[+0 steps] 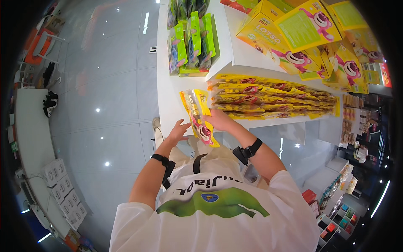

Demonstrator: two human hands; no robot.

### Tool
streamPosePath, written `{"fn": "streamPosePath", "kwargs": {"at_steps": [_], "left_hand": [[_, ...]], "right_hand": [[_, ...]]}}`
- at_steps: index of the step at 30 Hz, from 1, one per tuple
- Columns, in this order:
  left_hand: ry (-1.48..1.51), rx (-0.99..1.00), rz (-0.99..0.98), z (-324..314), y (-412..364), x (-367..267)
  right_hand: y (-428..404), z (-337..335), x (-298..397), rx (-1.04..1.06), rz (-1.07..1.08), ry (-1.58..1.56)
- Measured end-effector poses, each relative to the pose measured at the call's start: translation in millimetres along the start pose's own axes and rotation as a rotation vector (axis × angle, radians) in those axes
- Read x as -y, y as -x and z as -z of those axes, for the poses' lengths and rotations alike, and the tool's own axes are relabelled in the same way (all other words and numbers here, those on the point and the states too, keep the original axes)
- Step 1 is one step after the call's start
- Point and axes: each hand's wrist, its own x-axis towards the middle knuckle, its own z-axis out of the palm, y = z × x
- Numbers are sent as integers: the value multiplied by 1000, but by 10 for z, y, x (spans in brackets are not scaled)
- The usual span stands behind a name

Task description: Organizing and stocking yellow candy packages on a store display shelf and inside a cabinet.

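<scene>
A yellow-edged plastic snack bag (198, 118) with a pink bear printed on it is gripped along its right edge by my right hand (220, 120). To the left of the bag, my left hand (180, 130) has its fingers apart and holds nothing; its fingertips come close to the bag's edge, and contact is hard to tell. Just right of the held bag, rows of similar yellow bags (270, 97) stand packed on the white display shelf (181, 85). My right fingers are partly hidden by the bag.
Green-topped packs (192, 44) stand at the shelf's far left. Yellow printed boxes (292, 41) are piled on the raised white tier (248, 60). Across the grey tiled floor (104, 94), a long white counter (33, 126) runs at left, with white boxes (64, 192) beside it.
</scene>
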Motion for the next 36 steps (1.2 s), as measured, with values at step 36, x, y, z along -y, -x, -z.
{"fn": "streamPosePath", "kwargs": {"at_steps": [36], "left_hand": [[51, 69, 203, -337, -1376, -460]], "right_hand": [[-651, 60, -139, -349, -432, 327]]}}
